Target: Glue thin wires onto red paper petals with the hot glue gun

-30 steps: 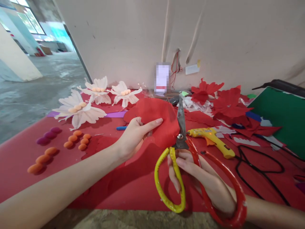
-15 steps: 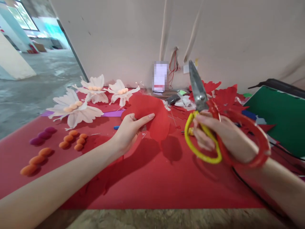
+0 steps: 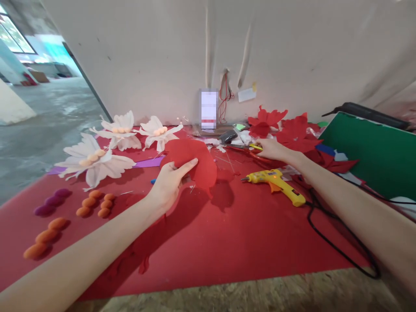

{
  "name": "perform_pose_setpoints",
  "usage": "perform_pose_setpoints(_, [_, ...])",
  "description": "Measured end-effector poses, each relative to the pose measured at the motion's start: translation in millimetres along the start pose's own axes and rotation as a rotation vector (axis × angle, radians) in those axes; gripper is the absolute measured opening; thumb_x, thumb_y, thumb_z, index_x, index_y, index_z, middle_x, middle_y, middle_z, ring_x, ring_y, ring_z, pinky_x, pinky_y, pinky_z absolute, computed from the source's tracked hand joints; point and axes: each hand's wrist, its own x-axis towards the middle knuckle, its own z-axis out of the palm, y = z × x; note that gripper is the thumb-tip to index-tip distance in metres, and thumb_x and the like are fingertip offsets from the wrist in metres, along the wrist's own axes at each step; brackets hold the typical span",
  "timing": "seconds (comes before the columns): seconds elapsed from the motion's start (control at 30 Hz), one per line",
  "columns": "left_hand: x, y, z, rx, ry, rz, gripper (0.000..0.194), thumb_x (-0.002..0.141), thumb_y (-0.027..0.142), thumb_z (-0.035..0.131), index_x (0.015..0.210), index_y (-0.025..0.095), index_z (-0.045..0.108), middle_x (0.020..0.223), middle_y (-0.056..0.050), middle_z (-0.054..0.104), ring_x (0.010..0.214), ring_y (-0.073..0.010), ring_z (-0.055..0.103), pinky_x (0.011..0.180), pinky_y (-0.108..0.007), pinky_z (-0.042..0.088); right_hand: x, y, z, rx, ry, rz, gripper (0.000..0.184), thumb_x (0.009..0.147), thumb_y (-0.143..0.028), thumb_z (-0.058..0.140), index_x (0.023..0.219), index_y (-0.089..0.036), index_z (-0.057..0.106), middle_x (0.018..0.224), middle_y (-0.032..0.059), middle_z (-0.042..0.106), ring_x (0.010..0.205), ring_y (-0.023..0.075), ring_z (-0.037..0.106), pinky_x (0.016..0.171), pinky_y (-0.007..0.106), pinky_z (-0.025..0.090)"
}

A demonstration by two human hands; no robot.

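Probably for steadiness, the left hand (image 3: 166, 187) pinches the red sheet (image 3: 204, 167) by its near side above the table (image 3: 247, 247); beyond the glue gun (image 3: 277, 183), the right hand (image 3: 272, 149) touches the scissors (image 3: 256, 147), whether gripping I cannot tell.

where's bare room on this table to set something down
Widest: the red tabletop at front middle, between the left hand, the hot glue gun and the front edge. A small gap lies between the purple ball row and the nearest orange ball row. Crowded: the back, with white flowers on the left, and red flowers, scissors and the right hand on the right.
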Motion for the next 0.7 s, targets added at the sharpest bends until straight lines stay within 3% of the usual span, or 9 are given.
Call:
perform_pose_setpoints(0.13, [-0.5,-1.6,0.0,0.008,0.006,-0.002,0.025,0.058,0.031,0.078,0.069,0.015,0.064,0.071,-0.003,0.069,0.06,-0.0146,0.062,0.055,-0.024,0.049,1.9,9.1,-3.4,0.079,0.009,-0.005,0.034,0.086,-0.035,0.052,0.112,-0.014,0.053,0.112,0.0077,0.055,0.096,0.0183,0.056,0.08,0.038,0.049])
perform_pose_setpoints(0.27, [-1.4,-2.3,1.4,0.009,-0.002,0.022,0.027,0.057,0.032,0.077,0.071,0.015,0.062,0.074,-0.003,0.07,0.069,-0.0178,0.066,0.059,-0.024,0.051,-8.8,-2.2,-4.9,0.231,0.071,-0.035,0.034,0.086,-0.035,0.052,0.113,-0.014,0.053,0.114,0.0082,0.054,0.098,0.0193,0.055,0.082,0.038,0.048])
perform_pose_setpoints(0.37, [-2.1,-1.5,2.4,0.004,-0.007,0.036,0.027,0.058,0.034,0.076,0.071,0.016,0.061,0.073,-0.003,0.07,0.069,-0.0184,0.066,0.059,-0.025,0.051,-20.6,-26.6,-6.8,0.383,0.125,-0.084,0.032,0.086,-0.035,0.052,0.109,-0.014,0.055,0.11,0.008,0.056,0.096,0.018,0.056,0.081,0.037,0.048])
perform_pose_setpoints(0.47, [-2.4,-0.6,2.6,0.008,-0.017,0.027,0.027,0.059,0.036,0.074,0.071,0.016,0.061,0.07,-0.002,0.069,0.066,-0.0178,0.065,0.055,-0.024,0.05,-34.5,-63.0,-8.8,0.565,0.133,-0.165,0.02,0.081,-0.032,0.057,0.089,-0.015,0.065,0.095,0.0066,0.063,0.089,0.0159,0.057,0.082,0.032,0.046])
perform_pose_setpoints(0.6, [-3.7,-2.0,3.1,0.038,-0.03,-0.002,0.027,0.059,0.037,0.075,0.067,0.015,0.06,0.066,-0.002,0.067,0.057,-0.0146,0.062,0.05,-0.023,0.048,-51.4,-110.5,-10.0,0.844,0.028,-0.246,0.027,0.082,-0.037,0.051,0.086,-0.017,0.068,0.087,0.004,0.066,0.071,0.0095,0.057,0.07,0.025,0.047])
perform_pose_setpoints(0.7, [-5.3,-4.2,4.1,0.079,-0.05,-0.01,0.028,0.06,0.037,0.074,0.065,0.014,0.059,0.065,-0.004,0.066,0.053,-0.0128,0.059,0.049,-0.023,0.047,-56.6,-130.6,-11.5,1.001,-0.049,-0.25,0.023,0.078,-0.034,0.054,0.081,-0.015,0.067,0.08,0.0031,0.064,0.065,0.0069,0.054,0.065,0.022,0.046])
